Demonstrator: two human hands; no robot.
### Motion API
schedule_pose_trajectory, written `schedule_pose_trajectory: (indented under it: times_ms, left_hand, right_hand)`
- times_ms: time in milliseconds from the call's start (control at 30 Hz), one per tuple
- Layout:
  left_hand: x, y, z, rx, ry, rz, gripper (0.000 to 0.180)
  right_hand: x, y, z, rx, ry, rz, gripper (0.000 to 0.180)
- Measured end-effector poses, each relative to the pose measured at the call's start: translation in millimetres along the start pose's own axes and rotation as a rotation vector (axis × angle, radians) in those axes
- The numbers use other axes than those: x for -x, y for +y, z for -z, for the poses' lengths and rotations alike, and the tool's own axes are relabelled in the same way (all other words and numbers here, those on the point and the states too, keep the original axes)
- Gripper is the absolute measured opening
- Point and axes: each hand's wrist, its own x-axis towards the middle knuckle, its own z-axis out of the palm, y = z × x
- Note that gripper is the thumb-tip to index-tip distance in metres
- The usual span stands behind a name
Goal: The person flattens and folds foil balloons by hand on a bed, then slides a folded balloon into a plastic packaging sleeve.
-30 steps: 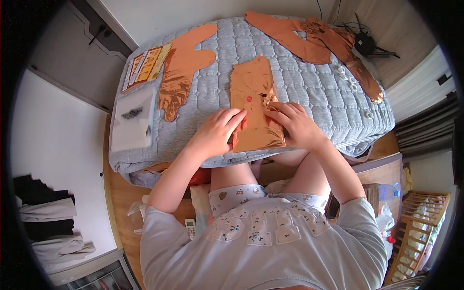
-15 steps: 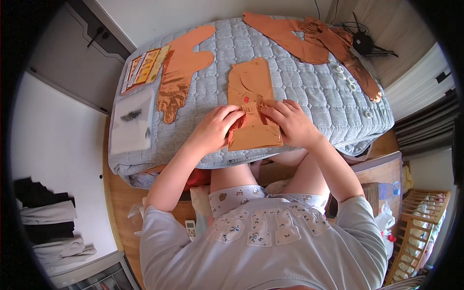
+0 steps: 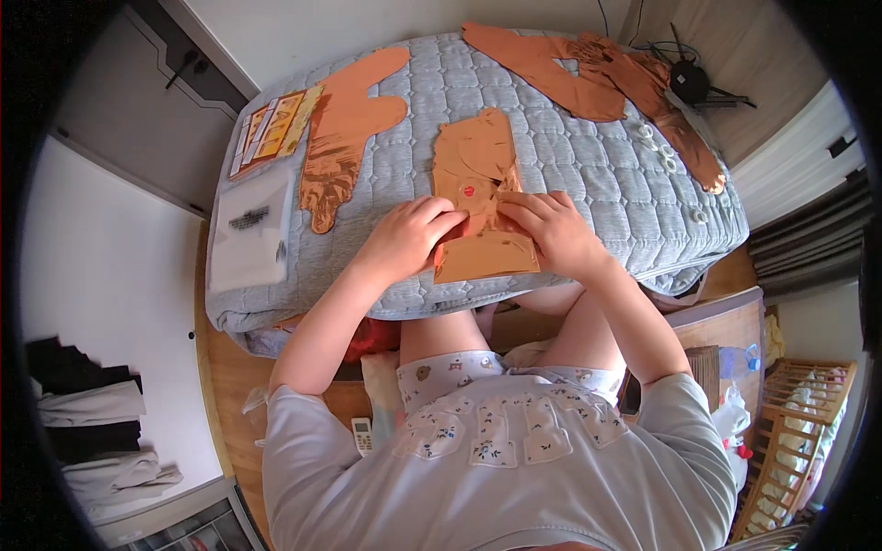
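A shiny rose-gold foil balloon, flat and partly folded, lies before me at the near edge of the mattress. At its left edge my left hand has fingers and thumb closed on the foil. My right hand grips the opposite edge the same way, its fingertips pressing on the fold. Crinkled foil and a small red mark show between the two hands. The near end of the balloon forms a smooth flap with a curved upper edge. My palms hide parts of both side edges.
More flat foil balloons lie left and far right on the quilted mattress. Printed packets and a stack of clear plastic bags sit left. Small white rolls and a black router are right.
The near end of the foil now shows a curved fold line across it. Its crinkled middle has been pulled in, uncovering more of the red mark. Both hands have barely shifted.
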Motion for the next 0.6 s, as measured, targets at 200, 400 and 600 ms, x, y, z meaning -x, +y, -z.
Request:
schedule_pose_trajectory:
  times_ms: [200, 400, 600]
  left_hand:
    - [0.2, -4.0, -0.4, -0.096, 0.008, -0.065, 0.039]
    - [2.6, -20.7, -7.8, 0.059, 0.032, -0.052, 0.04]
    - [-13.7, -24.3, -8.2, 0.233, -0.019, 0.103, 0.028]
  right_hand:
    - [0.6, 5.9, -1.5, 0.003, -0.018, 0.069, 0.041]
    - [-1.4, 7.9, -2.5, -0.083, -0.021, 0.007, 0.036]
    - [-17.5, 15.3, -1.8, -0.251, -0.044, -0.137, 0.026]
